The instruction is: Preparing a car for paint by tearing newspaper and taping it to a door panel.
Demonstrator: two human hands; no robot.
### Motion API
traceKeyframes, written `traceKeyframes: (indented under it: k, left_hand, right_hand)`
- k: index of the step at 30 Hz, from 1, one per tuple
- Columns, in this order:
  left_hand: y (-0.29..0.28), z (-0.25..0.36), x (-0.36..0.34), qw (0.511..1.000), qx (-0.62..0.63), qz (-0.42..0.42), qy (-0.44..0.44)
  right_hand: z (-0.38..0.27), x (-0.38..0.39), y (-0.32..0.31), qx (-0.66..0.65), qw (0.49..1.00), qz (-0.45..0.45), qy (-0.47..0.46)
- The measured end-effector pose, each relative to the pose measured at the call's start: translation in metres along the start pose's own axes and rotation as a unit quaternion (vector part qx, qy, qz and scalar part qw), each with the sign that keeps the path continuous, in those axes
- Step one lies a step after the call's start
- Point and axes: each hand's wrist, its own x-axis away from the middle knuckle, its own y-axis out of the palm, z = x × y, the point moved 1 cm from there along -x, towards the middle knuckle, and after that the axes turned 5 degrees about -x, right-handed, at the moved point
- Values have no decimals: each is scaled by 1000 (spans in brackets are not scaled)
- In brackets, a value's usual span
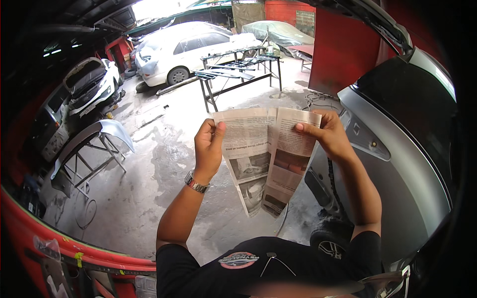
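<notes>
Both of our hands pinch the folded newspaper sheet (pixel 266 156) by its top edge: the left hand (pixel 207 146) closes thumb over fingers on the upper left corner, the right hand (pixel 329 136) nips the upper right corner between thumb and fingertips. We hold the paper in the air at chest height, in front of us, above the dusty concrete floor (pixel 164 164) and just left of the silver car body (pixel 397 164).

From the head view, the only one we have, the sheet hangs like a wedge. Its long axis runs from the wide top edge down to a narrow tip that points toward our chest, leaning slightly left. A crease runs down the middle, so two flaps overlap.

We judge the thin paper could tear at the crease if our hands pull apart too hard. The loose lower tip could also flap or unfold in a draught, since nothing holds it. A weak pinch on either corner would let that side drop.
</notes>
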Motion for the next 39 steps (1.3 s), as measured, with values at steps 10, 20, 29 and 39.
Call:
traceKeyframes:
  k: [10, 20, 29, 39]
  left_hand:
    - [10, -6, 6, 991, -85, 36, 92]
    - [4, -7, -8, 990, -56, -118, -57]
    - [21, -42, 48, 989, 36, -74, -119]
    - [28, -41, 51, 992, 59, 77, -84]
  right_hand:
    - [28, 15, -3, -69, 996, 44, -34]
    - [110, 42, 2, -151, 988, 30, 13]
    - [93, 53, 8, -90, 985, 144, -15]
    - [106, 64, -9, -47, 964, 239, -102]
